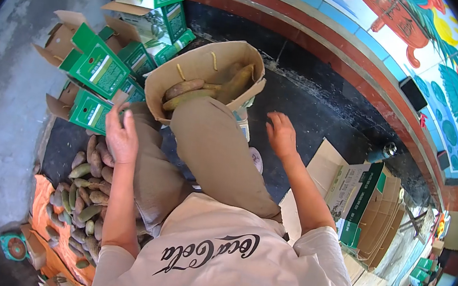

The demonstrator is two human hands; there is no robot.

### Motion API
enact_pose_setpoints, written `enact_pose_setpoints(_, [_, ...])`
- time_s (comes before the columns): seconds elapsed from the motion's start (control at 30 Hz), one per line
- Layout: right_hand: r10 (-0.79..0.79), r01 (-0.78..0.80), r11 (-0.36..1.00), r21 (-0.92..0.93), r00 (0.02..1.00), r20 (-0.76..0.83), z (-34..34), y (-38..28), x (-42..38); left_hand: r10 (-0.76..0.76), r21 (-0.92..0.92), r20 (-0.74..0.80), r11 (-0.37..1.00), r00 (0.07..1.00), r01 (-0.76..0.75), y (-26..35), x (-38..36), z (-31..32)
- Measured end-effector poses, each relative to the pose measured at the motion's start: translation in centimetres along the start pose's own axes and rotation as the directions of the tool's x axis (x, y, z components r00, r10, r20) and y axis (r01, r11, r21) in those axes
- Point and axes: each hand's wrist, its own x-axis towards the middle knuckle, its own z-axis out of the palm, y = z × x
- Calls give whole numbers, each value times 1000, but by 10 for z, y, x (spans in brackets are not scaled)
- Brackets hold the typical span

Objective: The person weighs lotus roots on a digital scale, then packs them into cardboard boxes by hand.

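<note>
My left hand [121, 133] is raised over my left knee, near the green cartons, its fingers apart with nothing in them. On the other side my right hand [281, 136] hovers over the dark floor, fingers loosely bent and nothing visible in them. Between the hands, just beyond my knees, stands an open cardboard box [192, 66] with handles on its inner wall. Several long brown and greenish vegetables [234, 84] lie inside it; my knee hides part of its near side. Neither hand touches the box.
A heap of similar vegetables [87, 197] lies at my left beside an orange sheet [45, 195]. Green-and-white cartons [99, 66] stand at the upper left. Flattened cartons [370, 215] and a bottle [381, 152] are at my right. A painted wall [389, 25] borders the floor ahead.
</note>
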Motion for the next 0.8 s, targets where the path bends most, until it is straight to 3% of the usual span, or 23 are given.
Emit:
enact_pose_setpoints(0.07, [-152, 152, 988, -12, 985, -85, -4, -33, 35, 59, 141, 81, 988, 995, -70, 6, 4, 0])
enact_pose_setpoints(0.17, [-380, 374, 923, -90, 923, -63, 3, -64, 70, 153, 216, 314, 949, 937, -228, 11, 10, 10])
enact_pose_setpoints(0.2, [-400, 399, 911, -101, 916, 14, 12, -65, 75, 153, 235, 378, 938, 913, -254, 11, 10, 15])
enact_pose_setpoints(0.3, [-420, 458, 872, -174, 881, 218, 42, -59, 83, 221, 131, 492, 937, 842, -323, -5, 8, 38])
enact_pose_setpoints(0.37, [-419, 461, 872, -164, 876, 237, 45, -58, 89, 282, 75, 545, 921, 789, -381, -25, 5, 59])
enact_pose_setpoints(0.5, [-398, 459, 862, -215, 875, 274, 44, -59, 92, 162, 57, 725, 954, 669, -293, -28, 18, 66])
enact_pose_setpoints(0.6, [-381, 456, 850, -264, 878, 290, 49, -62, 100, 179, 56, 776, 936, 605, -349, -45, 25, 77])
enact_pose_setpoints(0.7, [-360, 449, 847, -285, 878, 315, 54, -65, 110, 123, 64, 803, 955, 583, -290, -61, 24, 85])
enact_pose_setpoints(0.8, [-353, 460, 835, -303, 869, 346, 55, -67, 117, 136, 65, 859, 927, 493, -369, -56, 18, 87])
